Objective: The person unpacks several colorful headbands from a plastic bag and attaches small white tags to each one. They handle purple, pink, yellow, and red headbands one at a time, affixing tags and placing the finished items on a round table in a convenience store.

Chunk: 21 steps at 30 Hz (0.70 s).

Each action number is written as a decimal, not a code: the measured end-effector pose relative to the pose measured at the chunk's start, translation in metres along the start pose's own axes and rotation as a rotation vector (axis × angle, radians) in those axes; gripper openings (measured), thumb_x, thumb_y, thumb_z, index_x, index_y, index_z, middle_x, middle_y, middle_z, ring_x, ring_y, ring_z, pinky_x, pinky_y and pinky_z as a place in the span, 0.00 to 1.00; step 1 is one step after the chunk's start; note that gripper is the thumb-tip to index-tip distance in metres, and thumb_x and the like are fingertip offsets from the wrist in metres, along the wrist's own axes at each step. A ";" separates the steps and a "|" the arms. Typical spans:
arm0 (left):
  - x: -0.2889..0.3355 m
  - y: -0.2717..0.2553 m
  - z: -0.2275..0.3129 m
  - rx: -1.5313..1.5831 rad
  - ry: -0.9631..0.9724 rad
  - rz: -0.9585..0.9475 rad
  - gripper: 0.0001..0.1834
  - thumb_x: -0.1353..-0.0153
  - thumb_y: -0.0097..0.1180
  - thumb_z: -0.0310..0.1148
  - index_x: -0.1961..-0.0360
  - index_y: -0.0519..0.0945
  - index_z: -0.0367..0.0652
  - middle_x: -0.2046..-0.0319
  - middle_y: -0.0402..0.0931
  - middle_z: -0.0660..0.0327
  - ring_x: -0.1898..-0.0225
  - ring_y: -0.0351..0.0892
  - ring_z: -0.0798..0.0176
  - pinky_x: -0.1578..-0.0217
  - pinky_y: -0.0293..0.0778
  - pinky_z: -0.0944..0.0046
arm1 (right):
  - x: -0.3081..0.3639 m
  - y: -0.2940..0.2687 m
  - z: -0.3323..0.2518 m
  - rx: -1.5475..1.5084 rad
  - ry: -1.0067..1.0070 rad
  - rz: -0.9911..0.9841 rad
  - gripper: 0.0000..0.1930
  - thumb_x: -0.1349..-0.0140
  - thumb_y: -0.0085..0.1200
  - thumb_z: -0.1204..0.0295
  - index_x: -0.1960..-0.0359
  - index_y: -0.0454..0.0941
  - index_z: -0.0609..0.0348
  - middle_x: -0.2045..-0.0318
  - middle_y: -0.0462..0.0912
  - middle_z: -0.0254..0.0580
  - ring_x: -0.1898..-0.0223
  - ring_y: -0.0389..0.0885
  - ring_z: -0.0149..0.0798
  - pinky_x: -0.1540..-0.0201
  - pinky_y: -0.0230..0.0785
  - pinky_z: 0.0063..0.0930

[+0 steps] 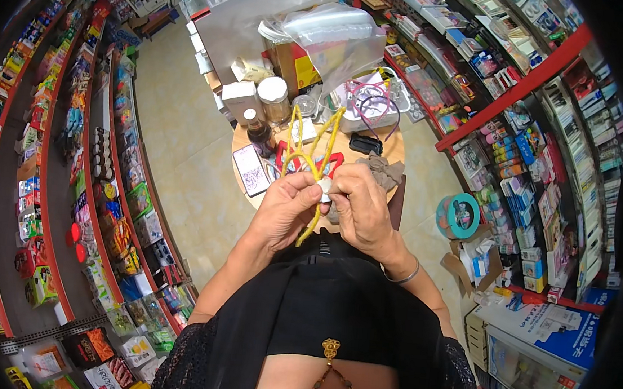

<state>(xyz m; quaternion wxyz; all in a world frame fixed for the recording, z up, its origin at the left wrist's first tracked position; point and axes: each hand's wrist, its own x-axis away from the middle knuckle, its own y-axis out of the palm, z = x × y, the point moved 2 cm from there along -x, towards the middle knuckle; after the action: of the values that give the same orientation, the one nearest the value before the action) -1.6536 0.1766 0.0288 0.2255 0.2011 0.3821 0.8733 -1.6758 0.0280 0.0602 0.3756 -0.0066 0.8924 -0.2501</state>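
Above the near edge of a small round wooden table (238, 162), both my hands are close together. My left hand (287, 206) is closed, pinching yellow fuzzy pipe cleaners (330, 135) bent into long loops that rise past the fingers. One yellow end hangs down below the hands. Between the two hands shows a small white piece (324, 186), at the base of the loops. My right hand (360, 206) pinches this white piece from the right side; its exact kind is too small to tell. A red-framed item (338, 160) lies on the table behind the loops, partly hidden.
On the table stand a phone (250, 170), a dark bottle (259, 133), a lidded jar (273, 98), a black case (365, 144) and a crumpled grey-brown cloth (384, 172). Plastic bags (330, 29) are piled behind. Stocked shelves line both sides; a turquoise-rimmed tub (458, 215) is at right.
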 end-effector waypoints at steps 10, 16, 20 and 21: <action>0.001 -0.017 -0.004 -0.027 0.005 0.057 0.10 0.39 0.57 0.29 0.60 0.76 0.33 0.68 0.78 0.58 0.70 0.77 0.69 0.67 0.74 0.72 | -0.001 -0.016 -0.010 -0.299 0.120 0.128 0.05 0.36 0.44 0.84 0.62 0.64 0.63 0.64 0.74 0.48 0.70 0.73 0.31 0.66 0.68 0.21; 0.006 -0.013 0.002 0.148 0.012 -0.114 0.18 0.43 0.62 0.35 0.57 0.74 0.35 0.66 0.76 0.55 0.70 0.74 0.66 0.66 0.70 0.68 | 0.006 -0.016 0.006 -0.907 0.598 0.214 0.02 0.35 0.45 0.81 0.65 0.66 0.63 0.64 0.78 0.52 0.73 0.77 0.30 0.70 0.69 0.18; 0.007 -0.012 0.001 0.208 -0.001 -0.152 0.20 0.44 0.64 0.38 0.56 0.74 0.36 0.65 0.74 0.56 0.71 0.70 0.68 0.68 0.67 0.70 | 0.013 -0.011 0.007 -0.959 0.707 0.145 0.02 0.36 0.46 0.80 0.67 0.67 0.62 0.66 0.78 0.51 0.76 0.76 0.29 0.71 0.69 0.18; 0.007 -0.012 0.000 0.216 -0.002 -0.155 0.21 0.44 0.64 0.39 0.56 0.74 0.36 0.65 0.74 0.56 0.71 0.69 0.68 0.68 0.66 0.70 | 0.016 -0.010 0.008 -0.961 0.717 0.130 0.02 0.36 0.47 0.80 0.67 0.67 0.62 0.66 0.78 0.50 0.76 0.76 0.29 0.71 0.69 0.18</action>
<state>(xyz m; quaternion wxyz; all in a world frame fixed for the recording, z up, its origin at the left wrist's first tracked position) -1.6567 0.1880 0.0209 0.2698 0.1951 0.4880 0.8068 -1.6835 0.0122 0.0495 0.0209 -0.0363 0.9751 0.2178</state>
